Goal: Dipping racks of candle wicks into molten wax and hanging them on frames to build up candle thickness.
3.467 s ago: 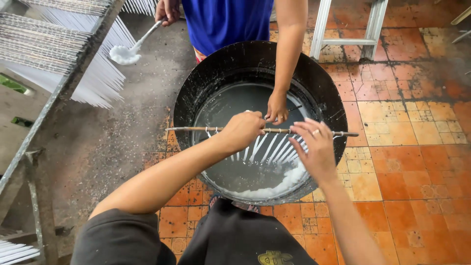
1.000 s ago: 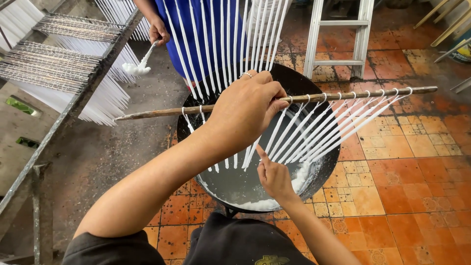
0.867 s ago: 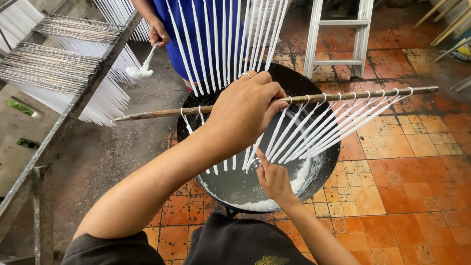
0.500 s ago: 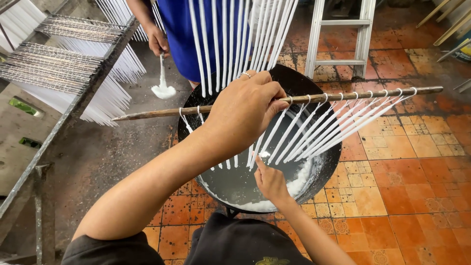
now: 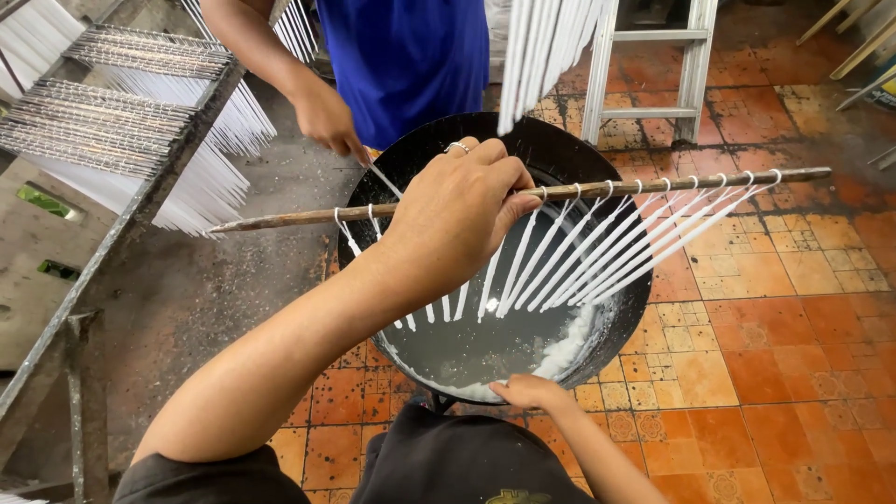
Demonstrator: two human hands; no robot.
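Left hand (image 5: 457, 219) clenched around wooden stick (image 5: 597, 189), fingers curled over the top, thumb pinching from the near side; ring visible on 1 finger. Stick held roughly level above the black pan (image 5: 560, 149), spanning past both its rims, left tip over grey floor, right tip over orange tiles (image 5: 775, 308).

Row of white candles (image 5: 597, 257) hangs from the stick by wick loops, slanting down and toward the left, lower ends clear of the liquid.

Right hand (image 5: 527, 390) rests on the near rim of the pan, fingers bent over the edge, loosely closed, holding nothing else that I can see. Touching the rim only; well apart from the candles.

Pan holds pale grey liquid wax (image 5: 485, 345) with a white solidified crust (image 5: 569, 350) along the near-right wall.

Other person in blue shirt (image 5: 411, 56) stands at the far side, hand (image 5: 327, 121) at the pan's far-left rim gripping a thin tool. Second bundle of white candles (image 5: 551, 47) hangs at top. Rack of white candles (image 5: 140, 121) to the left, metal ladder (image 5: 653, 65) behind the pan.
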